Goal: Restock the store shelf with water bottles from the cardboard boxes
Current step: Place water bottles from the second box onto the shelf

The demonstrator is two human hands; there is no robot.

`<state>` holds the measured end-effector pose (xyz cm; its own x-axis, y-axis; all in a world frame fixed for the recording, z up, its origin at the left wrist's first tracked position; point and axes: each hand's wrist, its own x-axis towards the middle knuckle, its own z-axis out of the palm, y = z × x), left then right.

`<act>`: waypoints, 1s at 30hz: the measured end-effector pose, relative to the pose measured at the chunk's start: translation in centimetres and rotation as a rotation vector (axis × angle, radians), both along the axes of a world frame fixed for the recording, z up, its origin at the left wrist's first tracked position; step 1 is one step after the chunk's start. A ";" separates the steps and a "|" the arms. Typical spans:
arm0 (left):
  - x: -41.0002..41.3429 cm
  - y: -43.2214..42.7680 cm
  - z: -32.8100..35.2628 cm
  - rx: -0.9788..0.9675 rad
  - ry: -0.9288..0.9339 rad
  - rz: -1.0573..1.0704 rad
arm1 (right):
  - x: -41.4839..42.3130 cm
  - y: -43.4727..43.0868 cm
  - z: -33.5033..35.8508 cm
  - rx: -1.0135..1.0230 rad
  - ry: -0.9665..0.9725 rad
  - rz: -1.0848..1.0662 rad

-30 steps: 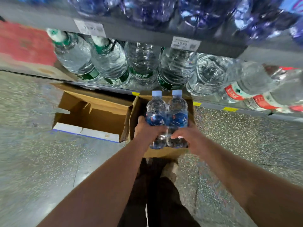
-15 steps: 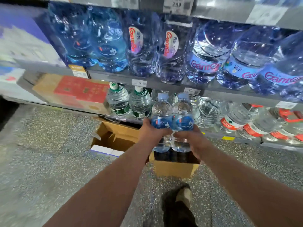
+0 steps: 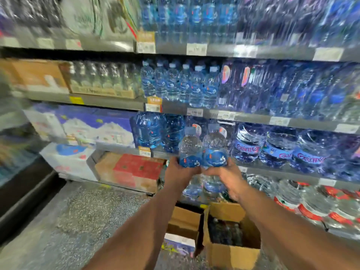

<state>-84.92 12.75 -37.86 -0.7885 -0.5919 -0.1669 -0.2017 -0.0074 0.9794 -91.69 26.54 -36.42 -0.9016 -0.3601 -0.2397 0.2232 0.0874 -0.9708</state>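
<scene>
Two small clear water bottles with blue labels and pale blue caps stand upright side by side in front of me. My left hand [image 3: 180, 175] grips the left bottle [image 3: 190, 151] and my right hand [image 3: 227, 177] grips the right bottle [image 3: 215, 150], both around the lower body. They hang in front of the shelf of large blue jugs [image 3: 152, 131]. One shelf up stands a row of matching small bottles [image 3: 179, 84]. On the floor below my arms sits an open cardboard box [image 3: 233, 254] with dark bottles inside, and an open box [image 3: 185, 221] beside it on the left.
Shelves [image 3: 109, 100] of bottled water fill the view ahead, with price tags along the edges. Cartons [image 3: 136, 170] sit on the low shelf at left. Red-labelled bottles [image 3: 311, 207] lie at lower right. Speckled grey floor [image 3: 78, 221] stretches to the left. The picture is blurred by motion.
Both hands have lifted the two bottles up from the box to the height of the large-jug shelf. My view has tilted upward, bringing the higher shelves into sight.
</scene>
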 end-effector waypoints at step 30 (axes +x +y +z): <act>-17.4 -15.8 10.1 -0.119 0.014 0.132 | -19.4 -16.3 9.2 0.107 0.140 0.110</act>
<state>-102.33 -3.03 -27.72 -0.7044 -0.7055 -0.0785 -0.1927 0.0837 0.9777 -111.12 10.20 -27.18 -0.8854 -0.4374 -0.1571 0.0702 0.2083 -0.9755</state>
